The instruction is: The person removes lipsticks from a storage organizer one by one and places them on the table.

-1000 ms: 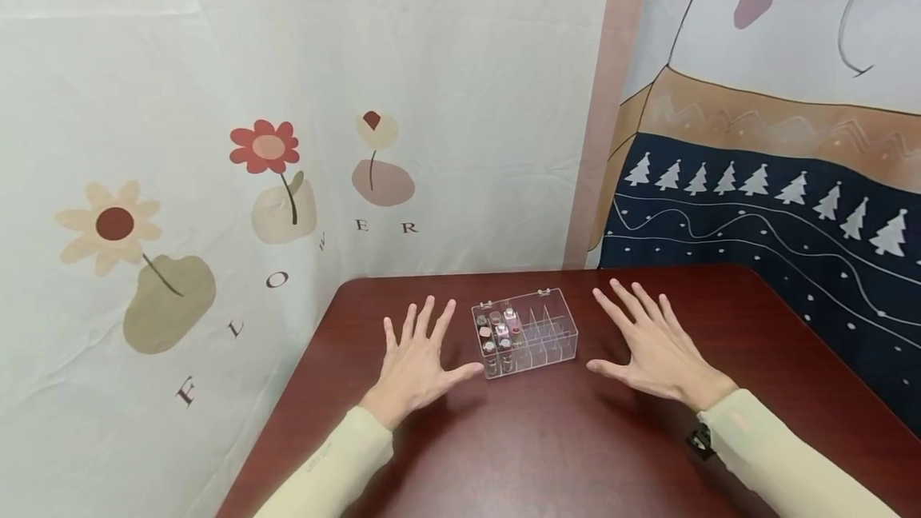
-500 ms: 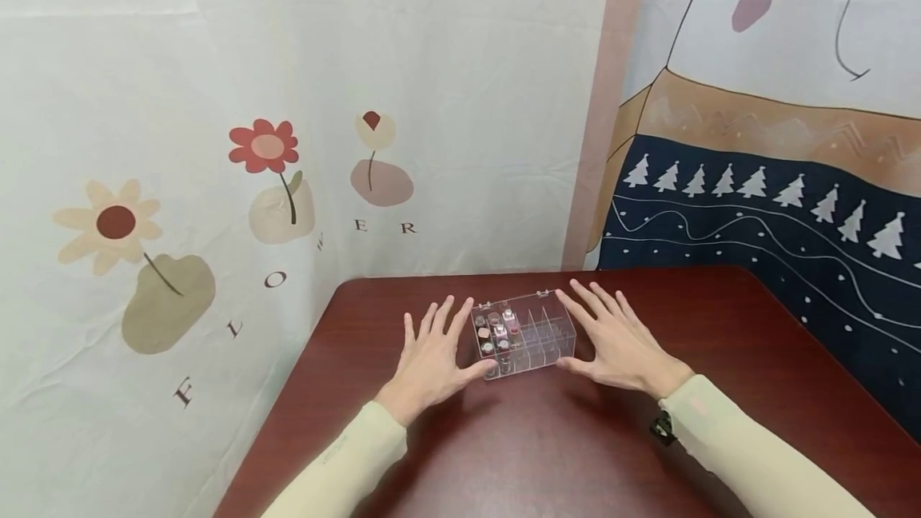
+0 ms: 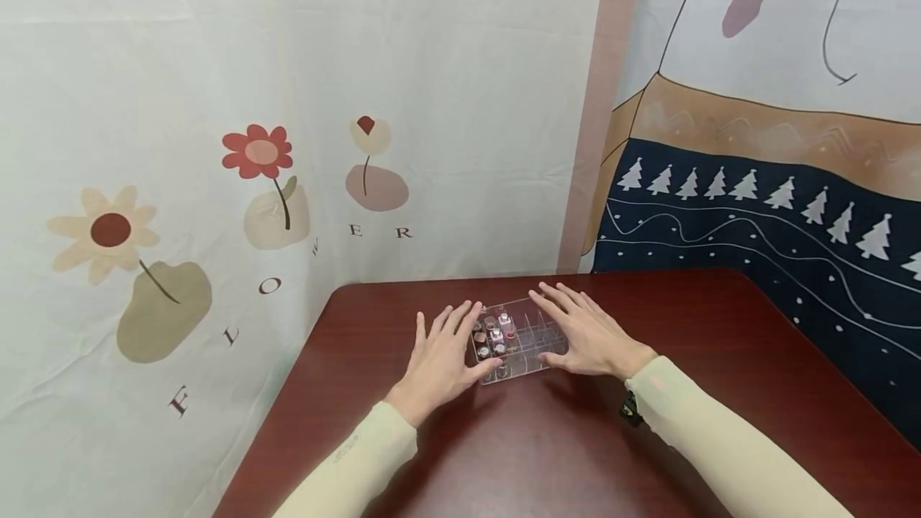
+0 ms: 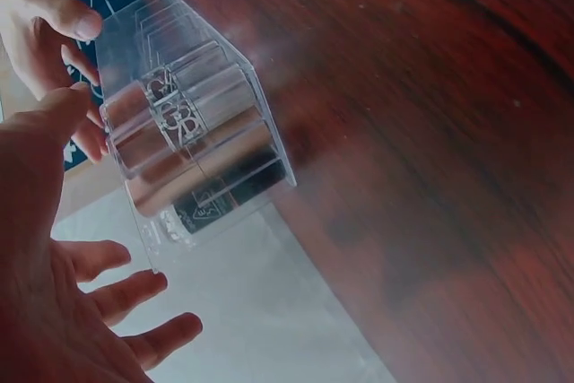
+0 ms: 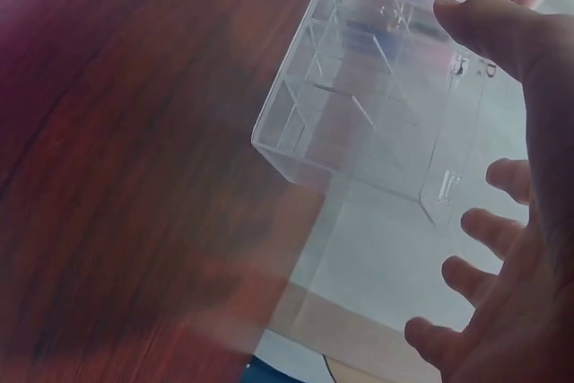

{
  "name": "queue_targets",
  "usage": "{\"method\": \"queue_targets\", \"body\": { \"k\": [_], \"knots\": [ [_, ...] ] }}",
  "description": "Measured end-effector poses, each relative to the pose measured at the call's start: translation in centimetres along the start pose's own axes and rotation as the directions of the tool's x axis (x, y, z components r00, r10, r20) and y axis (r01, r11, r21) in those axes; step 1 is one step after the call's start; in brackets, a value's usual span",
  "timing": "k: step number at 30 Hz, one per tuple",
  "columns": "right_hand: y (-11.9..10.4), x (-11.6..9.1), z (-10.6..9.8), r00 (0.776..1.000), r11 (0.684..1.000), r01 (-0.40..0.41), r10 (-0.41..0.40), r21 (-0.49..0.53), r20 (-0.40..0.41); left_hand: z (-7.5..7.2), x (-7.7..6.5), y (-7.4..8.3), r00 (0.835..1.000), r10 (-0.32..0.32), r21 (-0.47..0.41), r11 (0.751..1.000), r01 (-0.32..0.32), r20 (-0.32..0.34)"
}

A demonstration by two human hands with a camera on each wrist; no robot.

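A clear plastic box (image 3: 534, 342) with a hinged lid and inner dividers stands on the table. Small bottles (image 3: 496, 334) with pink, dark and clear parts fill its left compartments; those on the right look vacant. My left hand (image 3: 440, 358) is spread at the left end, thumb by the front corner. At the opposite end, my right hand (image 3: 593, 334) has its fingers extended over the top edge and its thumb low in front. In the left wrist view, a black bottle (image 4: 224, 199) with pale print shows through the wall. Metal-like hinges (image 5: 448, 186) appear in the right wrist view.
The dark red wooden table (image 3: 504, 454) has its back edge close behind the box. A pale curtain (image 3: 460, 102) with flower prints hangs behind and to the left. A navy cloth (image 3: 755, 238) with white trees borders the right side.
Both hands have moved inward toward the box, the right hand travelling farther leftward. Their fingers now overlap its two ends in the head view. The lid stays down.
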State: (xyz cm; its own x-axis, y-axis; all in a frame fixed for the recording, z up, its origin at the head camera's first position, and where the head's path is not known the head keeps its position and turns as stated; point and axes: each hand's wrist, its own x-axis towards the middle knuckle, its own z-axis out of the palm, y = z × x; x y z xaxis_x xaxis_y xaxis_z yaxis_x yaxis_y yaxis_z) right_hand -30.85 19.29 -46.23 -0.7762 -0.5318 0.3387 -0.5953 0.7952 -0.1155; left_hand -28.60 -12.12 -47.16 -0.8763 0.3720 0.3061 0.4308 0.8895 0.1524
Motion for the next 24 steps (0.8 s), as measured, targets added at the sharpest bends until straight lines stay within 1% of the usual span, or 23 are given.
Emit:
{"method": "queue_targets", "body": {
  "k": [3,6,13,18,24],
  "knots": [
    [0.11,0.34,0.0,1.0,1.0,0.008,-0.008,-0.006,0.011,-0.09,0.17,0.16,1.0,0.012,-0.005,1.0,-0.012,-0.005],
    [0.16,0.49,-0.05,1.0,1.0,-0.001,0.001,-0.002,0.019,-0.14,0.27,0.27,1.0,0.018,-0.013,1.0,-0.018,0.001],
    [0.02,0.57,0.21,1.0,1.0,-0.013,0.012,0.023,0.023,0.12,0.1,0.22,1.0,0.03,0.015,0.999,-0.03,-0.007],
    [-0.1,0.51,0.1,0.999,0.999,-0.021,0.02,0.036,0.026,0.08,0.14,0.12,0.999,0.047,-0.02,0.999,-0.047,0.003],
    [-0.05,0.0,-0.33,0.999,0.997,-0.024,0.021,0.067,0.044,-0.23,0.23,-0.03,0.996,0.085,-0.048,0.995,-0.084,0.021]
  ]
}}
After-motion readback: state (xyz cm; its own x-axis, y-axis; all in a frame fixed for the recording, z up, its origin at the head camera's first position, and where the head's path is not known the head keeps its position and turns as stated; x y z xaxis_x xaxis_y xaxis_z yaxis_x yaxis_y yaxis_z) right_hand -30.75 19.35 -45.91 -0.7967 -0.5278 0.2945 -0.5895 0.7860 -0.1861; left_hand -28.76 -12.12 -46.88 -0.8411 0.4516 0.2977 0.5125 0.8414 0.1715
